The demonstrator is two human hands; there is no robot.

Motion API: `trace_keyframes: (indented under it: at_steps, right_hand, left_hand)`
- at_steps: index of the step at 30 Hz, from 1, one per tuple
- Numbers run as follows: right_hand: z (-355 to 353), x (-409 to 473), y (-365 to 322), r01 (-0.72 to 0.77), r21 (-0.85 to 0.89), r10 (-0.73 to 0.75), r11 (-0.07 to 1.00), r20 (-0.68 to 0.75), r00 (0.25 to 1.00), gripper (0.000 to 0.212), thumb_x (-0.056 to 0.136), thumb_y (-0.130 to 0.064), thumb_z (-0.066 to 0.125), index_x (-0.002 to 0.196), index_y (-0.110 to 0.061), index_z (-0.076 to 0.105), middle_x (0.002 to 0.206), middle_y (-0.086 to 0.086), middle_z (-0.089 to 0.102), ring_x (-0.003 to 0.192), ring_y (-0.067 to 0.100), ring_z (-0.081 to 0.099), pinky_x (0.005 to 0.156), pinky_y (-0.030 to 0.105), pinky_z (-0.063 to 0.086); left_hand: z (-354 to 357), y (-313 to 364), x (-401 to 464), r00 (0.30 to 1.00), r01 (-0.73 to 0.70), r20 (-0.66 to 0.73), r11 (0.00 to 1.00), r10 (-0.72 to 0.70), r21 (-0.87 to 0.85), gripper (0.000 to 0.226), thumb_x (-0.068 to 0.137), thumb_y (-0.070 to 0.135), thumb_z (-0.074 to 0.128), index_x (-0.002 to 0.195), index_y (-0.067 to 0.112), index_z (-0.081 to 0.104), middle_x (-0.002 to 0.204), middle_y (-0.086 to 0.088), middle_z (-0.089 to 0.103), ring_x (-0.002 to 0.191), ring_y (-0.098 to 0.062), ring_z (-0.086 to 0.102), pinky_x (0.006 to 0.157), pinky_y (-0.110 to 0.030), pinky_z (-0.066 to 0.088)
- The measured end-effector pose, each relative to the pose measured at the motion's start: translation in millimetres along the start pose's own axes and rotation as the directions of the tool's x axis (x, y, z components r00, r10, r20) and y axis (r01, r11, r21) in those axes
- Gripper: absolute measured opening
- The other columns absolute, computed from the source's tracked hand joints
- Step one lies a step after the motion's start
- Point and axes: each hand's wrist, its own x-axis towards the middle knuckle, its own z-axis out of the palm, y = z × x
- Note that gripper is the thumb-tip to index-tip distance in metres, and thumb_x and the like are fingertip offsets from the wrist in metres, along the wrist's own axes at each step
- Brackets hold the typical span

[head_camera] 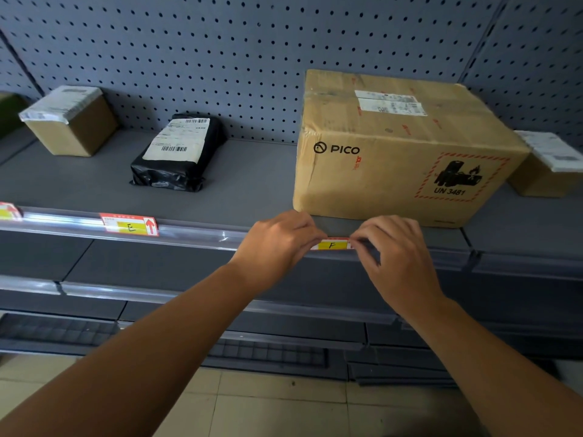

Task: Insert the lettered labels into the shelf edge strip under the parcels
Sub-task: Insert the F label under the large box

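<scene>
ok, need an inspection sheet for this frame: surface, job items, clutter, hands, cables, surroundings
Surface: grey shelf with a clear edge strip along its front.
Job's things: E label seated in the strip below the black parcel; F label at the strip below the PICO box, both ends pinched; part of another label at far left.
Clutter: small carton at left, another carton behind the PICO box at right.
Hands: left hand and right hand each grip one end of the F label.
Cables: nothing seen.
Surroundings: pegboard back panel, lower shelves, tiled floor.
</scene>
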Motion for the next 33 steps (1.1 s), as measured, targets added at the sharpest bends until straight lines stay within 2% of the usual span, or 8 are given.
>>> trace_keyframes:
  at_steps: [4, 9, 14, 21, 33]
  right_hand:
    - [0, -3, -4, -0.044, 0.005, 0.043, 0.999, 0.038, 0.998, 0.006, 0.095, -0.019, 0.067, 0.09, -0.018, 0.065, 0.09, -0.005, 0.063, 0.088, 0.016, 0.057, 0.087, 0.03, 0.036]
    - [-2, 1, -9, -0.058, -0.015, 0.059, 0.998, 0.054, 0.997, 0.007, 0.096, -0.017, 0.066, 0.089, -0.015, 0.065, 0.089, -0.001, 0.062, 0.086, 0.019, 0.057, 0.085, 0.037, 0.041]
    - [-3, 5, -13, -0.032, -0.043, 0.036, 0.999, 0.076, 0.996, 0.007, 0.097, -0.017, 0.063, 0.091, -0.014, 0.065, 0.09, 0.0, 0.062, 0.086, 0.019, 0.058, 0.086, 0.039, 0.044]
    - [2, 5, -10, 0.036, -0.116, -0.025, 0.993, 0.091, 0.996, 0.008, 0.099, -0.018, 0.06, 0.095, -0.014, 0.065, 0.091, 0.001, 0.062, 0.085, 0.019, 0.058, 0.084, 0.037, 0.046]
    - [1, 6, -10, 0.043, -0.132, -0.029, 0.99, 0.111, 0.993, 0.007, 0.096, -0.02, 0.064, 0.095, -0.013, 0.065, 0.091, 0.002, 0.064, 0.084, 0.02, 0.059, 0.081, 0.038, 0.049]
  left_hand:
    - [1, 0, 1, 1.0, -0.006, -0.007, 1.0, 0.006, 0.002, 0.012, 0.096, 0.014, 0.067, 0.103, 0.018, 0.077, 0.093, -0.001, 0.068, 0.085, -0.02, 0.063, 0.05, -0.039, 0.052]
    - [1, -3, 1, 1.0, -0.018, 0.0, 1.0, 0.018, 0.005, 0.011, 0.095, 0.013, 0.069, 0.103, 0.016, 0.076, 0.093, -0.002, 0.068, 0.087, -0.021, 0.061, 0.053, -0.04, 0.052]
    - [3, -3, -1, 0.999, -0.016, -0.032, 1.0, 0.016, 0.023, 0.009, 0.095, 0.012, 0.07, 0.1, 0.013, 0.077, 0.093, -0.004, 0.069, 0.085, -0.023, 0.063, 0.048, -0.039, 0.052]
    - [5, 1, -7, 0.997, 0.038, -0.075, 0.997, -0.032, 0.074, 0.011, 0.095, 0.011, 0.068, 0.102, 0.015, 0.076, 0.094, -0.003, 0.068, 0.082, -0.023, 0.062, 0.052, -0.04, 0.053]
    - [-3, 4, -7, 0.998, 0.058, -0.02, 0.996, -0.057, 0.071, 0.014, 0.092, 0.008, 0.072, 0.104, 0.012, 0.076, 0.095, -0.005, 0.07, 0.082, -0.025, 0.063, 0.053, -0.04, 0.055]
